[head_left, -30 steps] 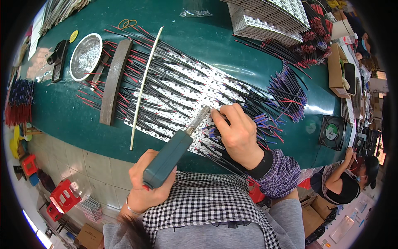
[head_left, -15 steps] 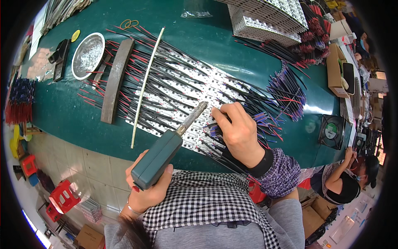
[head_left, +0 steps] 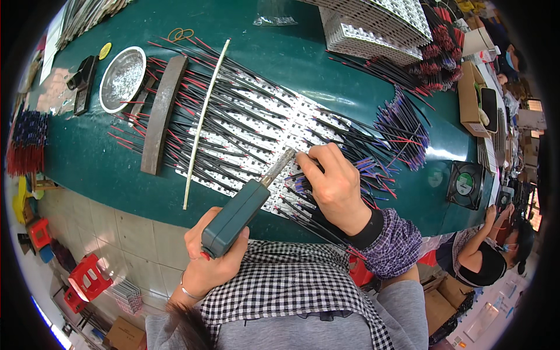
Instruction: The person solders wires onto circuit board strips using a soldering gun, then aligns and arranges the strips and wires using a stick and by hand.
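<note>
The dark green tool (head_left: 236,217), by its look a soldering iron, lies over the near edge of the white panel of small boards (head_left: 298,121) on the table (head_left: 373,108). Compared with half a second ago, I have the tool advanced: its metal tip (head_left: 279,166), previously withdrawn slightly from the right hand (head_left: 336,185), now sits just beside that hand's index fingertip. I judge this to be a renewed approach to the joint being worked; whether the tip touches the board, I cannot tell. My left hand (head_left: 214,267) is wrapped around the handle. My right hand is curled, thumb and index drawn together at the panel among the black wires (head_left: 361,140); whether it pinches one is hidden. The tool's long axis runs obliquely, butt low and left near the body, tip pointing away and to the right. The wires left of the tip lie roughly crosswise, beneath a pale stick (head_left: 205,109) and a metal bar (head_left: 164,119).
</note>
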The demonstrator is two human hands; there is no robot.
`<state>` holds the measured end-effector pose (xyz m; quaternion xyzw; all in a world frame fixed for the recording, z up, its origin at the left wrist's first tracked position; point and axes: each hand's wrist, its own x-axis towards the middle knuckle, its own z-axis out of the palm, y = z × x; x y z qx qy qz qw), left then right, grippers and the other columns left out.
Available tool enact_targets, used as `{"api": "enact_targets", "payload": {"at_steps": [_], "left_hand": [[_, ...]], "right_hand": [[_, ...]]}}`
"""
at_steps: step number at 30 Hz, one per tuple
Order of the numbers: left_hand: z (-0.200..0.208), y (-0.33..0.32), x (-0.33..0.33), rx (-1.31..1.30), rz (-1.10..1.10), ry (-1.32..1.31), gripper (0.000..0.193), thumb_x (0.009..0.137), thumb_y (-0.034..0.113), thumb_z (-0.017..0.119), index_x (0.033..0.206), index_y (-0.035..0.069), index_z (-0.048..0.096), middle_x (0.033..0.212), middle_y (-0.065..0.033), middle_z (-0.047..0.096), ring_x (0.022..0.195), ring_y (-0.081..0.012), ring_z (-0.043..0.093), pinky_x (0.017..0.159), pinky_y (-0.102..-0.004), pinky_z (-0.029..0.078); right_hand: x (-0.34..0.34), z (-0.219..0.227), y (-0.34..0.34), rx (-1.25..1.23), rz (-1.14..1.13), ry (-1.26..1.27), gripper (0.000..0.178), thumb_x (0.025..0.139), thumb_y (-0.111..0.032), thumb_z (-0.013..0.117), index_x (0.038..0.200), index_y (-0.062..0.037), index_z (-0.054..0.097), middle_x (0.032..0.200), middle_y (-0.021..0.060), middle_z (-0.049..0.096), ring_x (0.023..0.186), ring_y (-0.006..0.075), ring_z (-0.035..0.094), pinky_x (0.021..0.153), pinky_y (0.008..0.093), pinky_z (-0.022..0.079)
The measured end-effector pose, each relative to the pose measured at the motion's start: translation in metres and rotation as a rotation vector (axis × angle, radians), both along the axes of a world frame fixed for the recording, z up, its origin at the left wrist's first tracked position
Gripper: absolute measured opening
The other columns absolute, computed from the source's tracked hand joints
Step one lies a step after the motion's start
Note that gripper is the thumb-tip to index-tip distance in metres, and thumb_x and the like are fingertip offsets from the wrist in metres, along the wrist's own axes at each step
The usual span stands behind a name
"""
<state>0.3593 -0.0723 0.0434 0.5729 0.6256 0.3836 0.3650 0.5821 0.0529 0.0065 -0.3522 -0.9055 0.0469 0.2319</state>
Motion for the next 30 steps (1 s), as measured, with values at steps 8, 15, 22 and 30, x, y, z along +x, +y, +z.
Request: {"api": "enact_targets", "payload": {"at_steps": [8,15,22,30], "left_hand": [[0.006,-0.006,-0.001,-0.073,0.045,-0.024,0.018,0.078,-0.003,0.074,0.095,-0.005,0.069,0.086,-0.0124,0.066,0.066,-0.0189,0.064,0.060,-0.0275,0.050],[-0.002,-0.019,-0.002,-0.077,0.163,-0.067,0.023,0.076,-0.001,0.076,0.098,-0.006,0.071,0.089,-0.0168,0.070,0.072,-0.0253,0.069,0.067,-0.0310,0.055],[0.000,-0.020,-0.003,-0.059,0.150,-0.028,0.023,0.076,0.000,0.077,0.098,-0.006,0.072,0.089,-0.0175,0.072,0.074,-0.0269,0.070,0.070,-0.0323,0.056],[-0.009,-0.030,-0.002,-0.049,0.281,-0.079,0.022,0.077,0.002,0.078,0.097,-0.004,0.073,0.089,-0.0146,0.074,0.076,-0.0263,0.072,0.073,-0.0331,0.056]], "right_hand": [[-0.001,0.000,0.000,0.012,0.008,0.007,0.030,0.071,-0.004,0.064,0.100,0.0039,0.066,0.088,0.0084,0.053,0.081,0.0221,0.057,0.060,0.0306,0.050],[-0.002,0.000,-0.001,0.019,0.007,0.001,0.029,0.071,-0.004,0.063,0.099,0.0043,0.066,0.088,0.0086,0.054,0.080,0.0222,0.057,0.061,0.0309,0.050],[0.002,0.003,-0.001,-0.034,0.002,0.034,0.031,0.072,-0.004,0.066,0.102,0.0030,0.068,0.091,0.0085,0.056,0.080,0.0218,0.059,0.061,0.0306,0.050],[0.000,0.009,-0.017,-0.044,-0.041,0.127,0.051,0.073,-0.001,0.065,0.124,0.0033,0.067,0.094,0.0092,0.056,0.077,0.0220,0.057,0.066,0.0335,0.047]]}}
